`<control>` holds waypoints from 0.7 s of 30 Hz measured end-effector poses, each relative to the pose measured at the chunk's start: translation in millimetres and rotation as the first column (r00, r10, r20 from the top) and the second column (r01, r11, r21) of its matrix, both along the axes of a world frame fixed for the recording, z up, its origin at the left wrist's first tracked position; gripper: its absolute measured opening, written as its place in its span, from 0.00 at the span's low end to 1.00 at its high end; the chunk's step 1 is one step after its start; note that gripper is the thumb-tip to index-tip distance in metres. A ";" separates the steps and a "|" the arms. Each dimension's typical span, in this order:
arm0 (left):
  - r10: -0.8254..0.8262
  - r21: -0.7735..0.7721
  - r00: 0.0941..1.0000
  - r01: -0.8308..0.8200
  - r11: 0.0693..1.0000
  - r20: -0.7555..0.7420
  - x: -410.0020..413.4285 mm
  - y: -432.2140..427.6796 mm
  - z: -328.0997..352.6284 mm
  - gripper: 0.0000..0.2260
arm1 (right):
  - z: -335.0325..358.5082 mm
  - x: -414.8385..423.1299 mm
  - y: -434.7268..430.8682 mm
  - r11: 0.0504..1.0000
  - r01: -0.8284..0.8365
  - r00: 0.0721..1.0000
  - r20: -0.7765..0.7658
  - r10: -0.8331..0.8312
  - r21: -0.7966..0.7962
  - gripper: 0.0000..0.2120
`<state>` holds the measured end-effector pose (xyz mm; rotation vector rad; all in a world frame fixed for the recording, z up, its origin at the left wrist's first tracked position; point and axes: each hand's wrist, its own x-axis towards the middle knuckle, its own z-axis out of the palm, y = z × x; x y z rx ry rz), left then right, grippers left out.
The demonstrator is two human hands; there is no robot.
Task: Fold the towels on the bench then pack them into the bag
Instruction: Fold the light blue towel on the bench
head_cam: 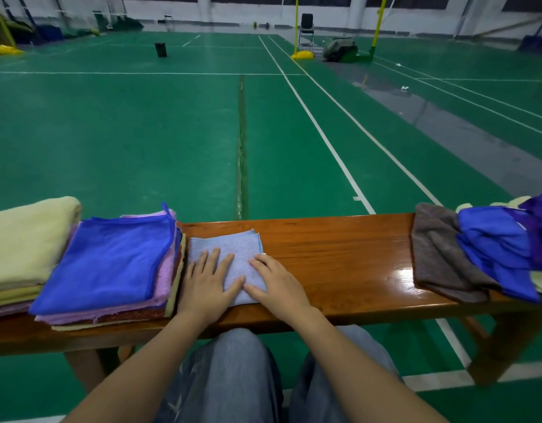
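Observation:
A small light-blue towel [230, 246] lies folded into a square on the wooden bench [340, 254], right in front of me. My left hand [207, 283] rests flat on its left half, fingers spread. My right hand [277, 283] lies flat on its right edge. To the left stands a stack of folded towels with a bright blue one [108, 264] on top, pink and cream ones under it. Further left sits a folded pale-yellow towel [25, 239]. At the right end is an unfolded heap: a brown towel [434, 254], a blue one [495, 248], a purple one [538, 230]. No bag is in view.
The bench stands on a green sports-court floor with white lines. My knees in grey trousers [233, 370] are under the bench's near edge. Bare bench wood lies between the light-blue towel and the heap. Far off stand a chair [306, 29] and a black bin [161, 49].

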<state>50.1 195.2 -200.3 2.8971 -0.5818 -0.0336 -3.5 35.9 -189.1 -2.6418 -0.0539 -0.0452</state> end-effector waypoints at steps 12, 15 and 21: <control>0.023 0.150 0.984 0.004 0.989 -0.178 10.9 -16.6 29.3 0.29 | 15.1 -3.7 -0.1 0.999 -0.031 0.996 -0.081 0.033 0.017 0.26; -0.009 0.045 0.997 0.012 0.999 -0.081 13.5 -43.9 46.3 0.27 | 31.7 -11.5 -23.5 0.998 0.014 0.999 -0.037 -0.011 0.068 0.24; -0.181 -0.123 0.983 0.184 0.975 0.031 -15.5 -132.4 56.5 0.27 | 50.8 -43.5 -108.1 0.951 0.283 0.950 0.100 -0.296 0.123 0.22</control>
